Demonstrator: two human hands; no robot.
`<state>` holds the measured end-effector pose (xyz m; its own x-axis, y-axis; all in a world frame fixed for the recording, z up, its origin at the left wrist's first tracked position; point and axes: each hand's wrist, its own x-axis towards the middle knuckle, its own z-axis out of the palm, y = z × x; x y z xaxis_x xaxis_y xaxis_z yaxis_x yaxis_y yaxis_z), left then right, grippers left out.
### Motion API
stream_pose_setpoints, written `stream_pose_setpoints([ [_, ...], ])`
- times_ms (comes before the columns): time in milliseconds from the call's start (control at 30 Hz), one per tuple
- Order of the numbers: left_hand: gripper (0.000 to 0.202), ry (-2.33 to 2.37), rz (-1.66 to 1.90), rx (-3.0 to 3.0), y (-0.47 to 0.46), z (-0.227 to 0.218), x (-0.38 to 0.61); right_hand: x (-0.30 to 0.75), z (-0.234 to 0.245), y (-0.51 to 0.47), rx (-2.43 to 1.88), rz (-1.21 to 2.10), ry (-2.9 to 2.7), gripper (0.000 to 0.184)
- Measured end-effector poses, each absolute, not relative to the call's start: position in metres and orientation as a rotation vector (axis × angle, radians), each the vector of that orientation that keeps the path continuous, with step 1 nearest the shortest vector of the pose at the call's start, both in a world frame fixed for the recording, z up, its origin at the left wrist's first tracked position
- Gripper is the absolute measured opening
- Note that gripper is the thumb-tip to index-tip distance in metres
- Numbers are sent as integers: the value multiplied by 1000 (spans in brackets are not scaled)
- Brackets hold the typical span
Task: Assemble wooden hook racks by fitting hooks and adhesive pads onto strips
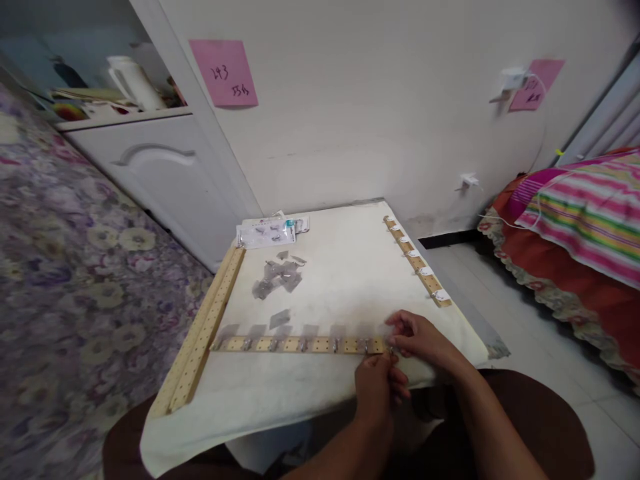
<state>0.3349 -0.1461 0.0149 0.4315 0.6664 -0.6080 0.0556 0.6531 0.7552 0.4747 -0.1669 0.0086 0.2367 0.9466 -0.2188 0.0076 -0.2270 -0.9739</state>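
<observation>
A thin wooden strip (295,344) with holes and several small metal hooks lies across the near part of the white cloth-covered table (345,267). Both my hands work at its right end. My left hand (379,385) is closed in a pinch just below the strip's end, on something too small to name. My right hand (417,339) rests with curled fingers against the same end, fingertips touching the strip. Several small clear plastic bags (276,279) lie scattered further back.
Long wooden strips (203,333) run along the table's left edge, and another strip with white pieces (417,261) lies at the right edge. Packaged items (270,230) sit at the far left corner. A flowered bed is at left, a striped blanket at right, a wall ahead.
</observation>
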Motion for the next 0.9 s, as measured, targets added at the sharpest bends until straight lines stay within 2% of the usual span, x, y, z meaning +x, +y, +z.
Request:
stream_pose_setpoints([
  [900,23,1108,404,889,-145,17,331,468,14,-166,-1602,1087,-994,29],
])
